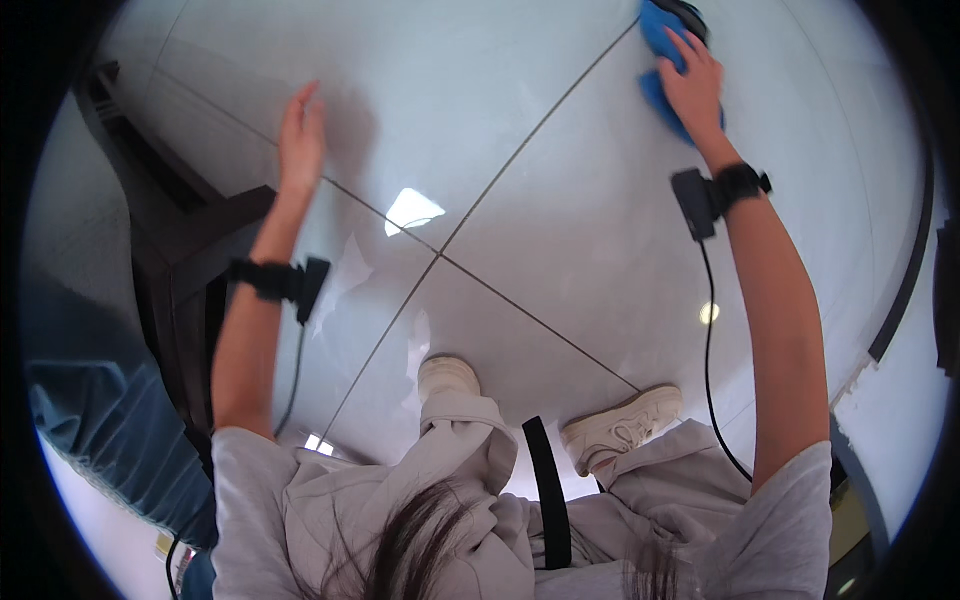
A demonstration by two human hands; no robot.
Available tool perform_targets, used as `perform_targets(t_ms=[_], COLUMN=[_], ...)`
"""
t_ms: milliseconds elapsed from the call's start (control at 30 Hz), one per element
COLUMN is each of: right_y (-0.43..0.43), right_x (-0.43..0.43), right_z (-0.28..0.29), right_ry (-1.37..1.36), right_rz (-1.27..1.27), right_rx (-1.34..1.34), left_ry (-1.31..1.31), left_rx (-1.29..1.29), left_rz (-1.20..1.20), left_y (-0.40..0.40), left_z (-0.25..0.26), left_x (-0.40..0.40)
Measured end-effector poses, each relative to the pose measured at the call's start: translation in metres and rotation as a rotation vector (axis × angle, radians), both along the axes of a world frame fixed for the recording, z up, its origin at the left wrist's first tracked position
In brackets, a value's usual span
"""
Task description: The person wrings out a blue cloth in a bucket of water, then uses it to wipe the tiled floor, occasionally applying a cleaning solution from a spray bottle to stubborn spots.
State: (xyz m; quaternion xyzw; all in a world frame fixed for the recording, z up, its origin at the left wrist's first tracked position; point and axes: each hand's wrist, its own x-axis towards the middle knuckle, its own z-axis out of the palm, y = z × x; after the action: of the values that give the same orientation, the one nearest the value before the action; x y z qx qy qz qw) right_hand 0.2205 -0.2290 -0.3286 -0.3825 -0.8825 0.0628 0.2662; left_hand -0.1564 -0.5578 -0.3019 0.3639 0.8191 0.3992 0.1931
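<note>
At the top right of the view, my right hand [694,82] rests on a blue object [660,97], possibly a shoe or slipper, with a black part [686,16] at its upper end. The fingers lie over its middle; whether they grip it is hard to see. My left hand [301,139] is at the upper left, slightly blurred, over the glossy tiled floor [487,112], holding nothing. Each wrist wears a black strap with a small cabled device, at the left [304,285] and at the right [697,202].
Dark furniture [180,240] stands along the left, beside grey and blue fabric [97,405]. My two light shoes [630,424] are on the floor below. A dark strip [904,300] edges the floor at the right, next to a white surface. A black strap [551,495] hangs before me.
</note>
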Motion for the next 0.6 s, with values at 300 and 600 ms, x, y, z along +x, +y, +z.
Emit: perform_targets(t_ms=[300,600], right_y=[-0.240,-0.201], right_x=[-0.197,-0.122], right_z=[0.031,0.043], right_ry=[-0.124,-0.168], right_rz=[0.838,0.838], right_rx=[-0.198,-0.225], left_ry=[0.062,0.130], left_rx=[-0.060,-0.289], left_rz=[0.206,0.223], left_y=[-0.123,-0.146], left_z=[0.010,0.018], left_x=[0.079,0.087])
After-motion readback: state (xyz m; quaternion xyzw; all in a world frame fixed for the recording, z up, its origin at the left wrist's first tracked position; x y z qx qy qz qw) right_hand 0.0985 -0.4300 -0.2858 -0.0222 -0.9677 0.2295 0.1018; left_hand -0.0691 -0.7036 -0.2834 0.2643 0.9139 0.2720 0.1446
